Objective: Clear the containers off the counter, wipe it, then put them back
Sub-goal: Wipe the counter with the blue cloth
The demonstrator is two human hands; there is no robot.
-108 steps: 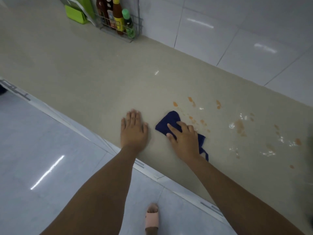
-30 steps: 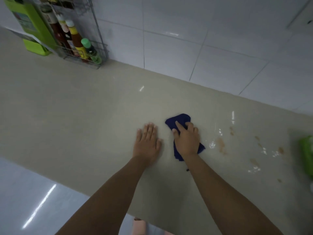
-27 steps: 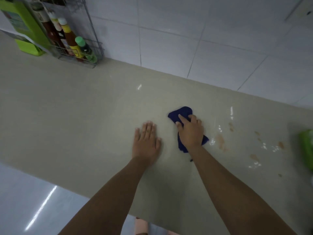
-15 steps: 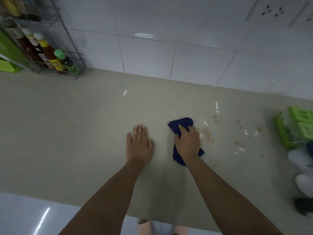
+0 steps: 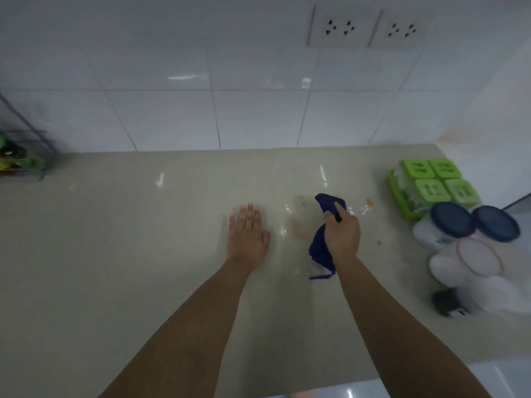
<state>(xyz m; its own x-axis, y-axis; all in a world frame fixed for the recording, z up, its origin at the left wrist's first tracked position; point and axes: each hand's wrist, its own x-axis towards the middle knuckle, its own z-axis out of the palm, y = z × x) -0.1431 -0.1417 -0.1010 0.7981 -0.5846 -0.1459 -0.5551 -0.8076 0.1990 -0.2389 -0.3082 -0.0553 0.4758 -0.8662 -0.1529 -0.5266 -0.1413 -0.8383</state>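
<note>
Head view shows two hands: the left hand [image 5: 247, 236] lies flat, fingers spread, on the counter [image 5: 115, 254] at mid frame; the right hand [image 5: 342, 234] has its fingers closed round one blue cloth [image 5: 318, 248], bunched and partly lifted, a tail of it trailing toward the lower edge. At the right side of the frame stands the cluster of containers: four green-lidded tubs [image 5: 436, 182] packed in one green tray [image 5: 395, 193], contents blurred; two jars with dark blue lids [image 5: 451, 219], bodies pale, contents unclear; and at least one white tub with a red-rimmed lid [image 5: 478, 258], blurred. One small dark object [image 5: 446, 303] sits below them, too smeared to tell. Several orange stains [image 5: 298, 229] and wet glints mark the beige counter around the cloth. At the far left edge stands one wire rack [image 5: 26, 156] with bottles. White tiles [image 5: 258, 116] back the counter, with two sockets [image 5: 340, 27] at upper right
</note>
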